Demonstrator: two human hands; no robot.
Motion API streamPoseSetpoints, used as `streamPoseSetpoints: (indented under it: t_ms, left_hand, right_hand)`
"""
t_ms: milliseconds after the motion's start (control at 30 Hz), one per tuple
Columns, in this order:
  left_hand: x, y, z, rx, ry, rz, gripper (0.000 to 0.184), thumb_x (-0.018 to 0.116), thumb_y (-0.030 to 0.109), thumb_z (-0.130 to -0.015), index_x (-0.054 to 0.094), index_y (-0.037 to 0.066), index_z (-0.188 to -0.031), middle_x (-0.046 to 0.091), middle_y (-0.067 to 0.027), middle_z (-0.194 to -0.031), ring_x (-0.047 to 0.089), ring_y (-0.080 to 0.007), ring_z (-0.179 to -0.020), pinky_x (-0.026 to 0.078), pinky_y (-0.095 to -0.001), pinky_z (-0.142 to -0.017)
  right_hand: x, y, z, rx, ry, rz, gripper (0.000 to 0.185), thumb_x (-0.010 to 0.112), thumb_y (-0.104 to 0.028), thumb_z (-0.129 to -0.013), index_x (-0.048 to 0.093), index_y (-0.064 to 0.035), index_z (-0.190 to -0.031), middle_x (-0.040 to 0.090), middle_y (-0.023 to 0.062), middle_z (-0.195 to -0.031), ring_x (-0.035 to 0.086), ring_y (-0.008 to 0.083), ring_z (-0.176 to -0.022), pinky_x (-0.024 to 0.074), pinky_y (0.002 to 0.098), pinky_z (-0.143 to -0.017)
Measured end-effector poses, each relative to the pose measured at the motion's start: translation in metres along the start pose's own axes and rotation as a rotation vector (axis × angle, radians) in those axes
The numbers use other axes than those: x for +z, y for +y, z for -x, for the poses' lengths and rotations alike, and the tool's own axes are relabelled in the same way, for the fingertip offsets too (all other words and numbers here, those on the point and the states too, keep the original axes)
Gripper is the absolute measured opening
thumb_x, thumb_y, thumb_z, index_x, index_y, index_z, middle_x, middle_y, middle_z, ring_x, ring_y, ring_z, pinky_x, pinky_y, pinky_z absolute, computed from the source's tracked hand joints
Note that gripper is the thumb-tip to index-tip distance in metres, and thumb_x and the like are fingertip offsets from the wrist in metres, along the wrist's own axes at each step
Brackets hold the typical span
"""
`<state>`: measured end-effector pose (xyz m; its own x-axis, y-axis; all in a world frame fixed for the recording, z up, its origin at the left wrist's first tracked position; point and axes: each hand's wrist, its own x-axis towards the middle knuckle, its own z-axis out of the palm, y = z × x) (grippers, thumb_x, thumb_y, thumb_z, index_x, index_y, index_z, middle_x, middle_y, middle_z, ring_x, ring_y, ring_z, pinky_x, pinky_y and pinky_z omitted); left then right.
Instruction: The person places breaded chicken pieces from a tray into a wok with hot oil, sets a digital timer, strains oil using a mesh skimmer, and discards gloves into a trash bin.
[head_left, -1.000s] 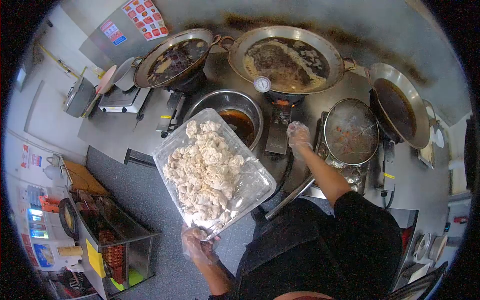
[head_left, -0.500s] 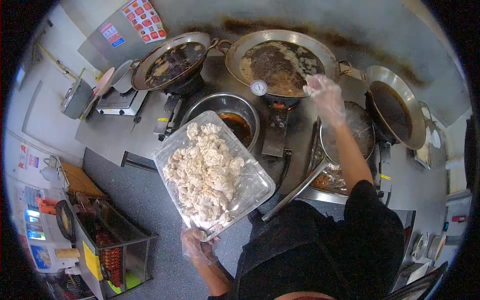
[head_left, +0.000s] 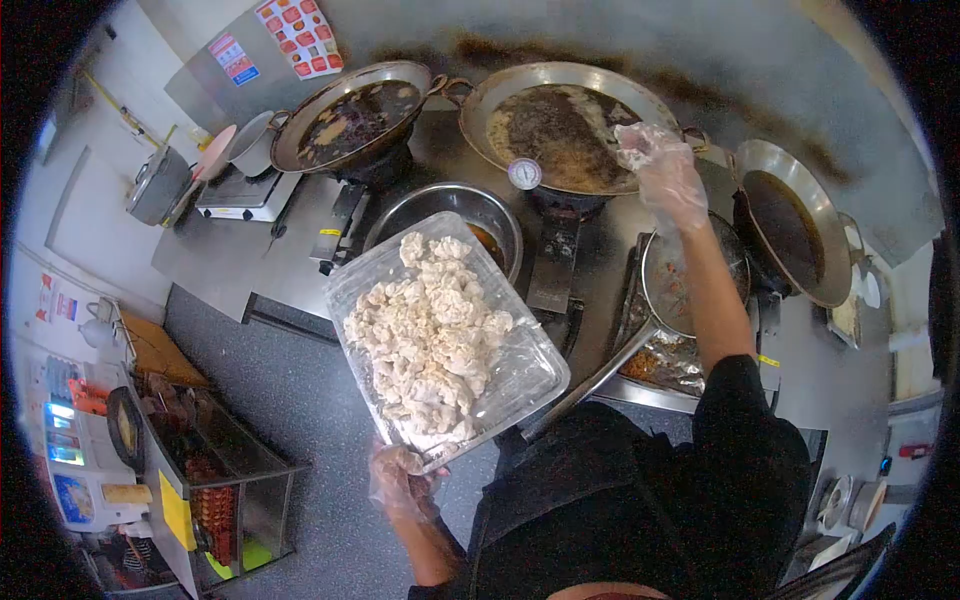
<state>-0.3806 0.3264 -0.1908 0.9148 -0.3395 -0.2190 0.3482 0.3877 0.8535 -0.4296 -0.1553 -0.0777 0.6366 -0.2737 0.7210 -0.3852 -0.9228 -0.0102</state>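
Reaching farther than a second ago, the right hand (head_left: 664, 178) has gone from low over the worktop (head_left: 225, 260) to the near right side of the big middle wok (head_left: 478, 125); the tray (head_left: 515, 375) has shifted only a little. From where I stand, the left hand (head_left: 403, 482) is clamped on the tray's near corner, and the tray hangs in the air on the near side of the metal basin (head_left: 465, 200). The two hands are well apart. Whether the right one pinches anything I cannot tell — its glove (head_left: 672, 170) is too crumpled.

Piled with pale floured pieces (head_left: 430, 340), the tray looks an awkward weight for one hand, and I'd judge its far end wants to dip. Its rim is the place to hold, better with a palm beneath; dusting and thin plastic probably make it slippery. The pieces look soft and clingy, best taken loosely from the top so the coating stays on.

As for writing, a red picture sheet (head_left: 300, 38) and a smaller blue-and-red notice (head_left: 233, 59) hang at the far left — too small to read. A yellow label (head_left: 330, 232) and the dial thermometer (head_left: 524, 173) give up no words either, and no brand is legible.
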Motion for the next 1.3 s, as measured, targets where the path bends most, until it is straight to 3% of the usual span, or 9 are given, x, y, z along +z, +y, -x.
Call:
streamPoseSetpoints:
  t_ms: [133, 200, 300, 467, 633, 867, 1000, 1100, 1300]
  left_hand:
    - [0.001, 0.004, 0.003, 0.009, 0.079, 0.005, 0.036, 0.051, 0.019, -0.083, 0.040, -0.008, -0.104, 0.054, -0.0126, -0.063, 0.052, -0.0201, -0.036, 0.048, -0.0310, -0.032]
    - [0.011, 0.015, 0.001, 0.036, -0.039, -0.011, 0.053, 0.062, 0.030, -0.078, 0.039, -0.010, -0.105, 0.055, -0.0130, -0.065, 0.055, -0.0192, -0.041, 0.050, -0.0296, -0.034]
    - [0.025, 0.030, -0.003, -0.041, -0.001, -0.088, 0.065, 0.068, 0.038, -0.074, 0.038, -0.010, -0.105, 0.056, -0.0139, -0.067, 0.055, -0.0192, -0.042, 0.050, -0.0296, -0.034]
    - [-0.001, 0.014, -0.007, -0.046, -0.191, -0.011, 0.069, 0.068, 0.042, -0.074, 0.037, -0.008, -0.110, 0.055, -0.0157, -0.073, 0.054, -0.0187, -0.043, 0.051, -0.0313, -0.036]
    - [-0.015, 0.001, -0.003, 0.074, -0.180, 0.041, 0.064, 0.063, 0.038, -0.079, 0.033, -0.005, -0.116, 0.054, -0.0150, -0.069, 0.051, -0.0189, -0.041, 0.052, -0.0358, -0.040]
    - [-0.014, 0.002, -0.013, -0.061, -0.141, 0.050, 0.065, 0.065, 0.031, -0.077, 0.030, -0.003, -0.121, 0.056, -0.0129, -0.067, 0.052, -0.0214, -0.038, 0.051, -0.0374, -0.034]
    - [-0.017, 0.003, -0.014, 0.005, -0.303, 0.107, 0.066, 0.065, 0.029, -0.078, 0.029, -0.006, -0.121, 0.058, -0.0173, -0.078, 0.057, -0.0247, -0.045, 0.053, -0.0362, -0.036]
    - [0.003, 0.016, 0.000, 0.031, -0.259, 0.098, 0.068, 0.065, 0.028, -0.077, 0.029, -0.009, -0.121, 0.058, -0.0215, -0.090, 0.061, -0.0266, -0.052, 0.055, -0.0338, -0.039]
    - [0.008, 0.020, 0.002, 0.184, -0.431, 0.135, 0.068, 0.062, 0.024, -0.078, 0.026, -0.013, -0.123, 0.055, -0.0287, -0.096, 0.061, -0.0280, -0.054, 0.054, -0.0311, -0.039]
  right_hand:
    - [-0.041, -0.084, -0.001, 0.390, -0.290, -1.012, 0.030, 0.064, -0.015, -0.078, 0.059, -0.0056, -0.107, 0.060, 0.0108, -0.104, 0.058, 0.0215, -0.095, 0.0476, 0.0313, -0.083]
    - [-0.074, -0.127, -0.004, 0.138, -0.707, -1.052, 0.053, 0.070, -0.024, -0.073, 0.050, -0.0079, -0.120, 0.053, 0.0120, -0.119, 0.052, 0.0211, -0.108, 0.0441, 0.0310, -0.090]
    - [-0.063, -0.173, 0.014, -0.542, -0.644, -0.685, 0.077, 0.070, -0.028, -0.070, 0.030, -0.0141, -0.135, 0.030, 0.0104, -0.139, 0.036, 0.0278, -0.123, 0.0353, 0.0353, -0.100]
    - [-0.035, -0.214, 0.025, -0.667, -0.853, -0.295, 0.061, 0.049, -0.018, -0.082, 0.025, -0.0144, -0.138, 0.027, 0.0142, -0.140, 0.026, 0.0277, -0.129, 0.0267, 0.0396, -0.107]
    - [-0.020, -0.210, 0.038, -0.699, -0.880, -0.374, 0.066, 0.049, -0.036, -0.082, 0.024, -0.0137, -0.139, 0.029, 0.0152, -0.139, 0.028, 0.0323, -0.127, 0.0273, 0.0455, -0.104]
    - [0.012, -0.203, 0.059, -0.772, -0.505, -0.386, 0.066, 0.056, -0.034, -0.078, 0.033, -0.0076, -0.134, 0.036, 0.0204, -0.130, 0.039, 0.0315, -0.119, 0.0329, 0.0446, -0.100]
    - [-0.062, -0.211, -0.009, -0.643, -1.016, -0.527, 0.068, 0.065, -0.017, -0.067, 0.041, 0.0004, -0.127, 0.048, 0.0205, -0.117, 0.054, 0.0289, -0.099, 0.0460, 0.0356, -0.086]
    - [-0.059, -0.207, -0.020, -0.537, -0.838, -0.559, 0.026, 0.059, -0.018, -0.069, 0.058, -0.0046, -0.091, 0.058, 0.0144, -0.076, 0.059, 0.0270, -0.074, 0.0481, 0.0358, -0.070]
    - [-0.107, -0.220, -0.037, -0.536, -0.728, -0.522, 0.027, 0.062, -0.017, -0.064, 0.062, -0.0035, -0.087, 0.061, 0.0117, -0.072, 0.058, 0.0219, -0.067, 0.0453, 0.0339, -0.061]
